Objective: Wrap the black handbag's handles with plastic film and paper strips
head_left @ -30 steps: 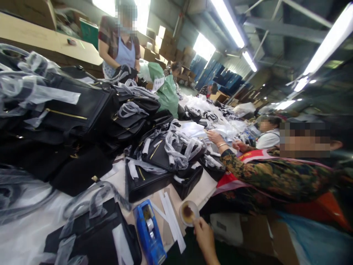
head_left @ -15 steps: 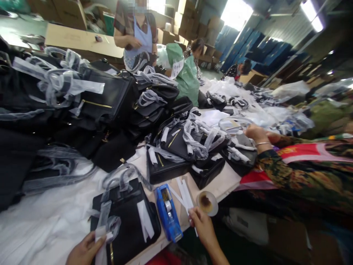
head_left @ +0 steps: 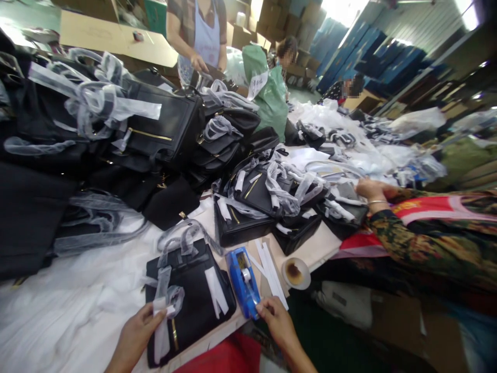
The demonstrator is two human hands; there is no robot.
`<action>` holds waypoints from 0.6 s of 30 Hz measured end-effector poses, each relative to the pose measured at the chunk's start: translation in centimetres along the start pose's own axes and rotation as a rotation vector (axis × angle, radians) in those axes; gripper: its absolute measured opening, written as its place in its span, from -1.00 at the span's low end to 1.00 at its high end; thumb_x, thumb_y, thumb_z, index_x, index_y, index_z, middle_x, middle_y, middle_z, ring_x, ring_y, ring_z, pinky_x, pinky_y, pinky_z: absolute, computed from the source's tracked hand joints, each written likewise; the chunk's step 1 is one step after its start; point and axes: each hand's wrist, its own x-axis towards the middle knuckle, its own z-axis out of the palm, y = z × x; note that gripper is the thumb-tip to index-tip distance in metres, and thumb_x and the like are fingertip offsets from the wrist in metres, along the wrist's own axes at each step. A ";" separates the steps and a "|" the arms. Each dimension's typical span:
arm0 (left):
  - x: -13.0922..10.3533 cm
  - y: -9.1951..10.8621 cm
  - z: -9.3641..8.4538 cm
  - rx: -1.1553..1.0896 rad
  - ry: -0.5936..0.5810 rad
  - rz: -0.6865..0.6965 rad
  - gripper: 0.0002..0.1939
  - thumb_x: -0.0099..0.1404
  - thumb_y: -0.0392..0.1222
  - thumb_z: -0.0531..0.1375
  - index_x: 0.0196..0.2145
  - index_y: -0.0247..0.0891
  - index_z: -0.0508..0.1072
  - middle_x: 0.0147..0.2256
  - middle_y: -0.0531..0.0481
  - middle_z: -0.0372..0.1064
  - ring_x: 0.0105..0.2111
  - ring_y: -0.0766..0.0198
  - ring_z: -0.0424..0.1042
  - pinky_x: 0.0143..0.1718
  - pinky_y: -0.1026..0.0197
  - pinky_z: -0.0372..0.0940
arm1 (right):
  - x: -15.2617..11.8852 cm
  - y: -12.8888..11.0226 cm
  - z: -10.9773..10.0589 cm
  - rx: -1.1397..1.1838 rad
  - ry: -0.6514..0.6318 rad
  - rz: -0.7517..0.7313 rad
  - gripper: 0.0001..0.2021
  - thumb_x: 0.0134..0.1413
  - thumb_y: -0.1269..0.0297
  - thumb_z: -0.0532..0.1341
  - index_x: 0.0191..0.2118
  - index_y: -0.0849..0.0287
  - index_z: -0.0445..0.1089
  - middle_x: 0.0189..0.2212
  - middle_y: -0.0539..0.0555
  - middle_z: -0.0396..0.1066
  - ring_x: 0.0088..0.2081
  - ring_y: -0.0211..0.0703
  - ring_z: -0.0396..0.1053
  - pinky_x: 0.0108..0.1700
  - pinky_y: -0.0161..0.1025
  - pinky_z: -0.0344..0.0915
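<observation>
A black handbag (head_left: 190, 295) lies at the table's near edge, with clear film around its strap (head_left: 186, 241) and a white paper strip (head_left: 217, 290) on its right side. My left hand (head_left: 142, 326) pinches a white wrapping strip (head_left: 161, 336) near the bag's gold zipper (head_left: 174, 331). Right of the bag stands a blue tape dispenser (head_left: 243, 282) holding a roll of tape (head_left: 246, 274). At its near end my right hand (head_left: 277, 318) has thumb and finger closed on the tape's end, which is small and partly hidden. Loose white paper strips (head_left: 272, 269) lie beyond that hand.
A round dish with brown residue (head_left: 295, 273) sits by the table edge. Black bags (head_left: 155, 124) are piled at left, more bags (head_left: 267, 191) ahead. At right a co-worker's hand (head_left: 368, 189) touches a bag; another person (head_left: 200, 41) stands behind the pile.
My right hand has left the white paper strips and moved to the dispenser's near end. My left hand keeps its pinch on the wrapping strip. The view has shifted slightly.
</observation>
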 end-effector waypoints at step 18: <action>0.2 -1.4 -0.6 -0.232 -0.117 0.003 -0.52 0.16 0.15 0.23 -0.15 -0.32 0.45 -0.19 -0.11 0.55 -0.15 -0.04 0.50 -0.11 0.11 0.36 | -2.7 2.3 1.0 0.426 -0.102 0.312 -0.54 -0.18 -0.18 0.25 -0.51 0.17 0.24 -0.70 -0.13 0.20 -0.71 -0.42 0.02 -0.64 -0.41 0.01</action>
